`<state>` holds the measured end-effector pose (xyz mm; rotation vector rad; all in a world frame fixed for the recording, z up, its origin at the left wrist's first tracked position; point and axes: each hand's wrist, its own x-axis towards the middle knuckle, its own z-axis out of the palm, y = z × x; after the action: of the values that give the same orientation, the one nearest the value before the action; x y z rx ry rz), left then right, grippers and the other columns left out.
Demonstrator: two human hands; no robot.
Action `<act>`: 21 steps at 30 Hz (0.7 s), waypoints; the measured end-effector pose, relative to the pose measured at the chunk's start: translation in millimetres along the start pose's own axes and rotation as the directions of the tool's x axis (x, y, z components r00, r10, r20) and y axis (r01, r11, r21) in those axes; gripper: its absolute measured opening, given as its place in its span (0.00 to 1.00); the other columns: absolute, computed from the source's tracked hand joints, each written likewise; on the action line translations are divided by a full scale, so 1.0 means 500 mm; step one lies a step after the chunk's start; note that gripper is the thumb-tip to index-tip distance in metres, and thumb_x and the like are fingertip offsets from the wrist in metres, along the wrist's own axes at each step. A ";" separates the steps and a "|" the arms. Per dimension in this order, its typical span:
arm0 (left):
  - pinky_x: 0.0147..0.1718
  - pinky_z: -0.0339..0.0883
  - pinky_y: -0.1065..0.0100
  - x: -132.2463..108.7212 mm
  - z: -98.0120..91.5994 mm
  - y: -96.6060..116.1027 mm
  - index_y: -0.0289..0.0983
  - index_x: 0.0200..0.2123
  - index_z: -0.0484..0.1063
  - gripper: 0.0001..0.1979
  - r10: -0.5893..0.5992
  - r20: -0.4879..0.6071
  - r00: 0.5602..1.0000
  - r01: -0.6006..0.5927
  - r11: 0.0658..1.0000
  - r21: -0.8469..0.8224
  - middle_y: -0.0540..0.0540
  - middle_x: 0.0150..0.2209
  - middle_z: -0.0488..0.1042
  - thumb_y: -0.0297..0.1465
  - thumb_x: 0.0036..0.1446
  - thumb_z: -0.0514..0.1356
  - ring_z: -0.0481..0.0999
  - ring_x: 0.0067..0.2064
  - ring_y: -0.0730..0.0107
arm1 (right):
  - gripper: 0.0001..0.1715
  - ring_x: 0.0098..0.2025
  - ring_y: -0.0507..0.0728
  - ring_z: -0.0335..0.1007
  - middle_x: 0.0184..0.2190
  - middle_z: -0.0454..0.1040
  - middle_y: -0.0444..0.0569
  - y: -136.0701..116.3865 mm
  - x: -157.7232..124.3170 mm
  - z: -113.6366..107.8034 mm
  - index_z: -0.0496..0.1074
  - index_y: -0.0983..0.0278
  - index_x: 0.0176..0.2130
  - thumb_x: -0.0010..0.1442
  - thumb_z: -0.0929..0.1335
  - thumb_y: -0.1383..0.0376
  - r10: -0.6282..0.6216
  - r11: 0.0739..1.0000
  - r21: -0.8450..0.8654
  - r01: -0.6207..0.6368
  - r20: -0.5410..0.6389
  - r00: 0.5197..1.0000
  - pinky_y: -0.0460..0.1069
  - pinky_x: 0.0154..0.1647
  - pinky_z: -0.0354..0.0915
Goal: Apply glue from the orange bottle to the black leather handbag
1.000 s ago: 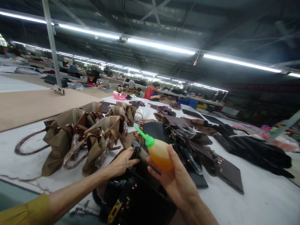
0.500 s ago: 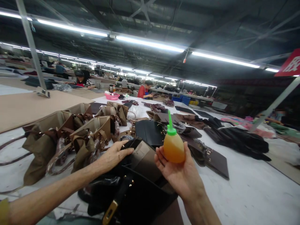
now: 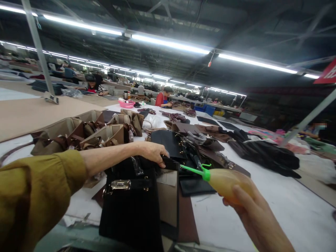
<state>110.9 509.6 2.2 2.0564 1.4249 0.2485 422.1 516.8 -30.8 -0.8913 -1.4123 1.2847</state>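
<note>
A black handbag [image 3: 128, 210] with gold fittings stands at the near edge of the white table [image 3: 217, 224], its tan inside showing on the right. My left hand [image 3: 154, 152] pinches the bag's top edge. In my right hand [image 3: 244, 196] is a squeeze bottle [image 3: 228, 180] of amber liquid, lying on its side. Its green nozzle [image 3: 193, 170] points left at the upper edge of the bag, close to my left fingertips; whether it touches cannot be made out.
Tan and brown bags [image 3: 105, 131] stand at the left. Behind are black leather pieces [image 3: 166, 141], a pink basket [image 3: 126, 104] and black cloth [image 3: 265, 154] at the right. A person in red [image 3: 160, 99] sits farther back.
The bottle has tipped from upright to sideways, and my right hand has moved right and down. My left hand has shifted right along the bag, which has turned to show its front.
</note>
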 end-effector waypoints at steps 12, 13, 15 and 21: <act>0.34 0.67 0.71 0.067 0.007 -0.018 0.36 0.39 0.76 0.17 -0.113 0.359 0.927 0.153 0.984 -0.087 0.48 0.34 0.77 0.36 0.45 0.64 0.73 0.35 0.65 | 0.29 0.40 0.56 0.68 0.44 0.70 0.42 -0.006 -0.005 -0.029 0.63 0.56 0.51 0.53 0.69 0.49 -0.350 0.689 -0.650 0.320 0.089 0.933 0.42 0.38 0.66; 0.33 0.68 0.72 0.067 0.008 -0.015 0.36 0.39 0.76 0.16 -0.130 0.372 0.919 0.175 0.980 -0.091 0.48 0.35 0.77 0.36 0.45 0.64 0.74 0.35 0.65 | 0.29 0.41 0.56 0.68 0.44 0.70 0.42 -0.003 -0.003 -0.027 0.63 0.56 0.51 0.54 0.69 0.49 -0.347 0.682 -0.655 0.326 0.103 0.932 0.41 0.38 0.66; 0.32 0.68 0.72 0.067 0.009 -0.010 0.36 0.38 0.76 0.15 -0.146 0.391 0.909 0.192 0.978 -0.082 0.47 0.35 0.77 0.35 0.46 0.64 0.74 0.35 0.65 | 0.28 0.42 0.55 0.67 0.45 0.69 0.41 0.001 0.001 -0.023 0.63 0.55 0.51 0.55 0.69 0.49 -0.342 0.678 -0.653 0.337 0.125 0.931 0.41 0.38 0.65; 0.32 0.68 0.73 0.071 0.016 -0.014 0.36 0.36 0.76 0.12 -0.118 0.426 0.897 0.165 0.983 -0.074 0.47 0.34 0.77 0.34 0.46 0.65 0.74 0.35 0.67 | 0.27 0.41 0.55 0.68 0.44 0.70 0.41 0.008 0.005 -0.023 0.63 0.55 0.51 0.55 0.69 0.49 -0.365 0.661 -0.655 0.365 0.143 0.920 0.40 0.36 0.66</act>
<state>123.6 540.1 -15.1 1.7700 1.2514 -0.1696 432.2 522.8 -35.1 -0.9915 -1.9877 0.4361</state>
